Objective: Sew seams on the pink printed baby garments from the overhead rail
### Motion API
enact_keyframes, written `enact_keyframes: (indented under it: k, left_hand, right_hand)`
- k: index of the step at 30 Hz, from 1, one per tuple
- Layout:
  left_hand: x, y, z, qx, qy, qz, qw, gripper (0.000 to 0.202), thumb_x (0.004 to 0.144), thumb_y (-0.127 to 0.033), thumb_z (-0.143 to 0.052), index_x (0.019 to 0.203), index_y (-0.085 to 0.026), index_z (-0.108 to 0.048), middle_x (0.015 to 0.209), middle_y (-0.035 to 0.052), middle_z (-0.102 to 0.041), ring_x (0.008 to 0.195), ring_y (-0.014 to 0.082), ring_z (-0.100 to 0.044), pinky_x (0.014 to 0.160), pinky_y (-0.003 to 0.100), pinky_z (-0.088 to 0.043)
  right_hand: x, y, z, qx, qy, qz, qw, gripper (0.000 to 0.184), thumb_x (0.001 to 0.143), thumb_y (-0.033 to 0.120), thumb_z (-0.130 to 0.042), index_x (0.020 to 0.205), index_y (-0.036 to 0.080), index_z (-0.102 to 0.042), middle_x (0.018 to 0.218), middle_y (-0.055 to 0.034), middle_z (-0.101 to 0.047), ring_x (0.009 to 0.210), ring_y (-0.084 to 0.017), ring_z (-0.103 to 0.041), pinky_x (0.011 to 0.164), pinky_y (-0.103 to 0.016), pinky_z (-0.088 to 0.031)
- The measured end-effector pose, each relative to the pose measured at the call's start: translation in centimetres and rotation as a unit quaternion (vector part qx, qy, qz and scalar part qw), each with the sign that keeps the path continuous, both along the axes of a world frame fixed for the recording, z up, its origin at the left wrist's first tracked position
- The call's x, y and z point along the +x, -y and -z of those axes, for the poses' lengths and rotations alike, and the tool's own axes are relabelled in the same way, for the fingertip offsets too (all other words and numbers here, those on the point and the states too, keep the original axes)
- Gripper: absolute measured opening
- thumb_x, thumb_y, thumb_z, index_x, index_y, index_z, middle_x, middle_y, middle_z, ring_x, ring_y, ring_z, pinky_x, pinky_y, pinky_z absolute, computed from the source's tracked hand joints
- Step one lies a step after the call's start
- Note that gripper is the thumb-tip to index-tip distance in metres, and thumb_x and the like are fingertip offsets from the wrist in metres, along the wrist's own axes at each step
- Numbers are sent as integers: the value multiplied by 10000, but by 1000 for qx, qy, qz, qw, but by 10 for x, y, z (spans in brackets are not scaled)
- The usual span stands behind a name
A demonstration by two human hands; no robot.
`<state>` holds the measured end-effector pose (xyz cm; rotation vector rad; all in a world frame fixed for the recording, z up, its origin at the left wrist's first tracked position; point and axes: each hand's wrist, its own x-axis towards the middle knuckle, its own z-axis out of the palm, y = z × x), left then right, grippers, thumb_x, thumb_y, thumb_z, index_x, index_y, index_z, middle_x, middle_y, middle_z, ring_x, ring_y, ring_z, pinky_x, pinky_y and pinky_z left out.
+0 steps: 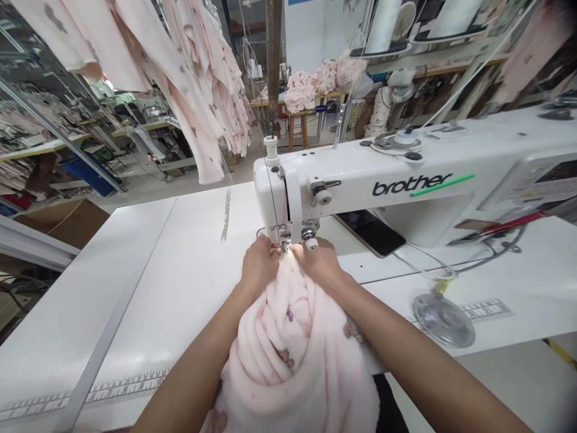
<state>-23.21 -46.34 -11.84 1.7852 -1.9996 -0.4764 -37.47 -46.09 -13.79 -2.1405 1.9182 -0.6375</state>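
A white Brother sewing machine (406, 174) stands on a white table (171, 270). A bundle of fluffy pale pink fabric (293, 349) with small dark prints lies between my forearms and runs up to the needle area (285, 243). My left hand (260, 261) is closed on the fabric's edge just left of the presser foot. My right hand (321, 260) is closed on the fabric just right of it. Both hands press the cloth against the machine bed; the fingertips are partly hidden under the machine head.
A dark phone (372, 231) lies on the table behind the machine arm. A clear round disc (444, 319) and cables rest at the right. Pink garments (198, 78) hang at the upper left. Piles of pink fabric (315, 84) sit on far tables. Printed rulers mark the table's front.
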Motion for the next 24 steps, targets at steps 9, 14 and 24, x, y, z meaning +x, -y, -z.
enact_keyframes:
  k: [9, 14, 24]
  left_hand:
    - [0, 1, 5, -19, -4, -1, 1000, 132, 788, -137, -434, 815, -190, -552, 921, 47, -617, 860, 189, -599, 762, 284, -434]
    - [0, 1, 5, -25, -2, -6, 1000, 126, 787, -141, -427, 779, -193, -541, 924, 45, -607, 848, 193, -596, 733, 288, -426]
    - [1, 3, 5, -16, 8, -12, 1000, 128, 799, -176, -418, 827, -195, -542, 937, 58, -611, 824, 220, -595, 655, 293, -395]
  right_hand:
    - [3, 3, 5, -26, -26, 16, 999, 202, 850, 245, -453, 830, 160, -634, 727, -44, -648, 621, -160, -528, 520, -270, -224]
    - [4, 1, 3, -31, -45, 5, 998, 223, 868, 234, -433, 823, 159, -638, 719, -59, -650, 648, -174, -545, 527, -274, -223]
    - [7, 3, 4, -30, -28, 5, 999, 236, 871, 246, -437, 807, 136, -636, 739, -105, -647, 711, -222, -575, 556, -288, -263]
